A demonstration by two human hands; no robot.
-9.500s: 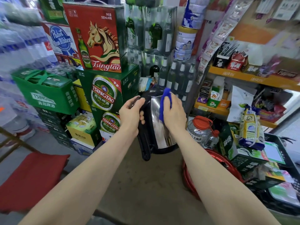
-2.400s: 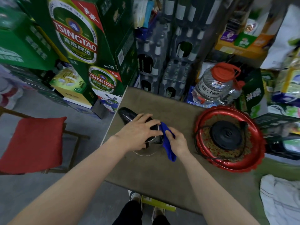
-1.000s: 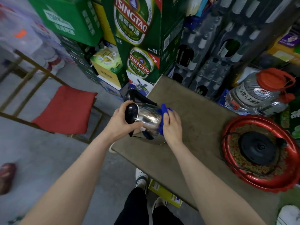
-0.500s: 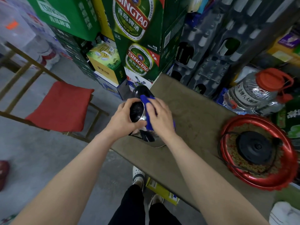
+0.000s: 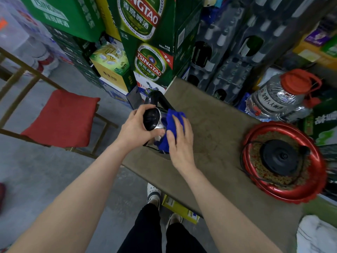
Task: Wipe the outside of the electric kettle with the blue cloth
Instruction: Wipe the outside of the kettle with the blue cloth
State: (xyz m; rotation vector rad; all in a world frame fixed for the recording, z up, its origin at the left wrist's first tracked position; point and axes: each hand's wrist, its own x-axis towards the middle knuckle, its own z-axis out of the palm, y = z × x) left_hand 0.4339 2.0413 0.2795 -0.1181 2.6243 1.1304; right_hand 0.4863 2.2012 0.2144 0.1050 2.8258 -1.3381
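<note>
Stacked beer cartons [image 5: 148, 33] and shrink-wrapped bottles [image 5: 226, 57] crowd the far side of a low brown table [image 5: 215, 125] in what looks like a small shop. At the table's 9 o'clock corner the electric kettle [image 5: 152, 119] lies tipped on its side, its dark base end toward the camera and its black handle at 12 o'clock. The left hand [image 5: 135, 127] is clamped around that end. Since 0.5 s ago the right hand [image 5: 179, 141] has slid the blue cloth [image 5: 170, 125] off the top and down the steel side toward 3 o'clock, where it presses flat. I judge the wiping well underway, with the far and under sides probably still to do.

At 3 o'clock, well apart, the kettle's power base [image 5: 280, 157] sits in a red tray [image 5: 284, 190]; a large water jug [image 5: 280, 99] stands at 1 o'clock. A red-cushioned chair [image 5: 62, 118] stands at 9 o'clock. Nothing blocks the strokes, though the kettle overhangs the table edge.
</note>
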